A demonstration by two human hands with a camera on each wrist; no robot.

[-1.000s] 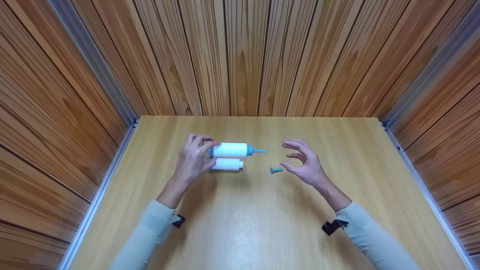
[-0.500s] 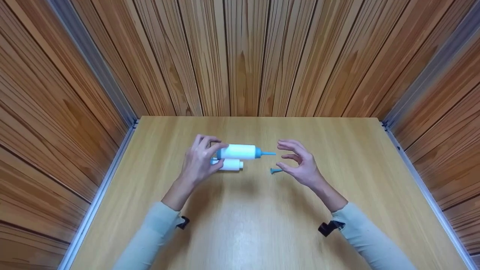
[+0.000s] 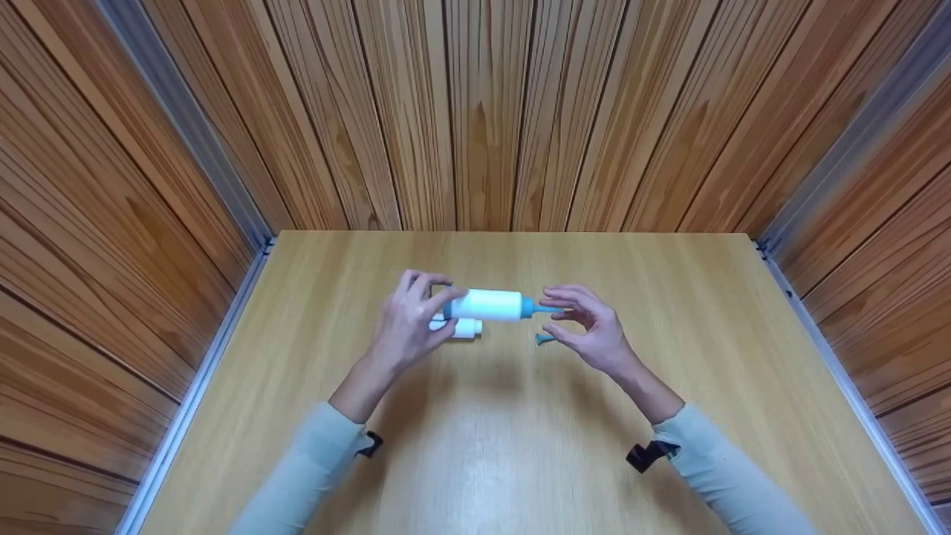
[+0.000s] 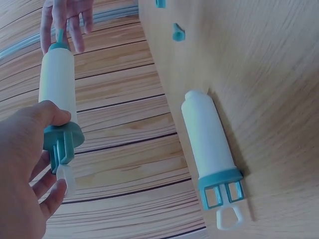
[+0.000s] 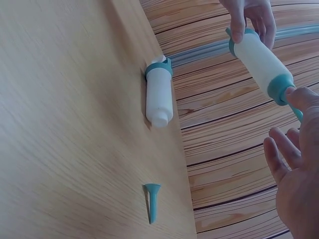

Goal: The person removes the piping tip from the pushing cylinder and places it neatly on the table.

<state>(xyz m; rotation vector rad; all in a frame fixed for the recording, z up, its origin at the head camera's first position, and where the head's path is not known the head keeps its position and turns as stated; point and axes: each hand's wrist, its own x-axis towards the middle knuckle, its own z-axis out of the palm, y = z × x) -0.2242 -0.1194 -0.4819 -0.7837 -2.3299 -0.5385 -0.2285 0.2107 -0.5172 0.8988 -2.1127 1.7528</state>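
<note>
My left hand (image 3: 407, 321) grips a white syringe (image 3: 487, 305) with teal fittings by its handle end, thumb and fingers around the teal flange (image 4: 65, 133). The syringe lies level above the table, its thin teal nozzle (image 3: 546, 308) pointing right. That nozzle reaches between the curved fingers and thumb of my right hand (image 3: 594, 331), which stand apart; in the right wrist view the thumb overlaps the teal collar (image 5: 279, 87). A second white syringe (image 4: 207, 134), with no nozzle on its tip, rests on the table below, partly hidden by my left hand in the head view.
A loose teal nozzle (image 5: 152, 201) lies on the wooden table (image 3: 475, 446), under my right hand. Wood-panelled walls (image 3: 483, 111) rise at the back and both sides, with metal rails (image 3: 186, 379) along the table's side edges.
My left hand has carried the syringe to the right, away from the one on the table. My right hand has come slightly left, and the nozzle now reaches in among its fingers.
</note>
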